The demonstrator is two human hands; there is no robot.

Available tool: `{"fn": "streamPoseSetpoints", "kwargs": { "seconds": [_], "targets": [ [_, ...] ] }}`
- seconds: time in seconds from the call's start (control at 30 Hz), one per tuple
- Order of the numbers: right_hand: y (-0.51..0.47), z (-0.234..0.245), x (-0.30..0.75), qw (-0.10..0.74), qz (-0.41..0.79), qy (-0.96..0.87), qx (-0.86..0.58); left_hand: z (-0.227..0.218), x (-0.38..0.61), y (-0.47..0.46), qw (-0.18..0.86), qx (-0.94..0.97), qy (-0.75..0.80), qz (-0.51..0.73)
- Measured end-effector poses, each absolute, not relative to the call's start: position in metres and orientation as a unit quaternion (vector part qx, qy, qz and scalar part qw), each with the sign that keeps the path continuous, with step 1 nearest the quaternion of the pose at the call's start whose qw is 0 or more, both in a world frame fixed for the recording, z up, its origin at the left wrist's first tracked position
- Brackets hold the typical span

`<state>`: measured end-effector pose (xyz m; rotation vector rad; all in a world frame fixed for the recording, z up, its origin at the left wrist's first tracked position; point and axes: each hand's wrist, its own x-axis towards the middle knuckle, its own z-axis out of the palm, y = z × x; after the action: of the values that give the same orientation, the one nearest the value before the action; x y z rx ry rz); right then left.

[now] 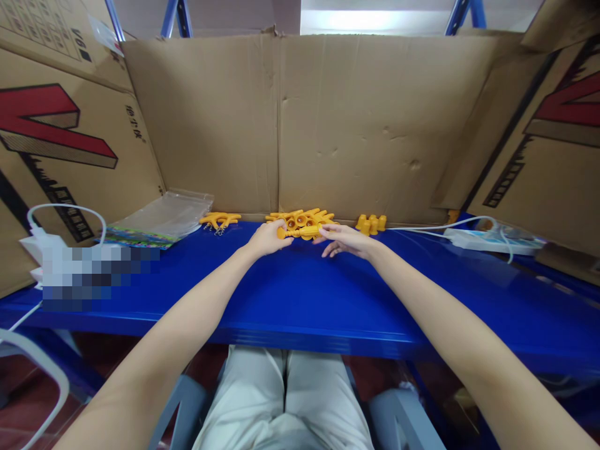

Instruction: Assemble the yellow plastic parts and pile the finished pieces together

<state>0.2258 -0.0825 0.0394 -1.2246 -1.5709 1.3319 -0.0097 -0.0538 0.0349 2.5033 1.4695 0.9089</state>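
Both arms reach forward over a blue shelf (304, 300). My left hand (268, 239) and my right hand (344, 240) pinch the two ends of a small yellow plastic part (302, 232), each with fingers closed on it. Just behind it lies a pile of yellow plastic pieces (300, 219) with round sockets. A yellow antler-shaped piece with key rings (219, 219) lies to the left of the pile. Several small yellow caps (371, 223) stand to the right of it.
Cardboard walls (328, 119) enclose the back and both sides. Clear plastic bags (162, 215) lie at the back left. A white power strip with cables (487, 239) lies at the right. A white charger and cable (40, 240) sit at the left edge.
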Motion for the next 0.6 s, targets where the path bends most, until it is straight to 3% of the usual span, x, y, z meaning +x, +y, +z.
{"fn": "streamPoseSetpoints", "kwargs": {
  "seconds": [0.6],
  "targets": [
    [-0.073,0.043,0.238,0.411,0.517,-0.578,-0.48,0.033,-0.011,-0.051,0.075,0.82,0.479,0.304]
  ]
}}
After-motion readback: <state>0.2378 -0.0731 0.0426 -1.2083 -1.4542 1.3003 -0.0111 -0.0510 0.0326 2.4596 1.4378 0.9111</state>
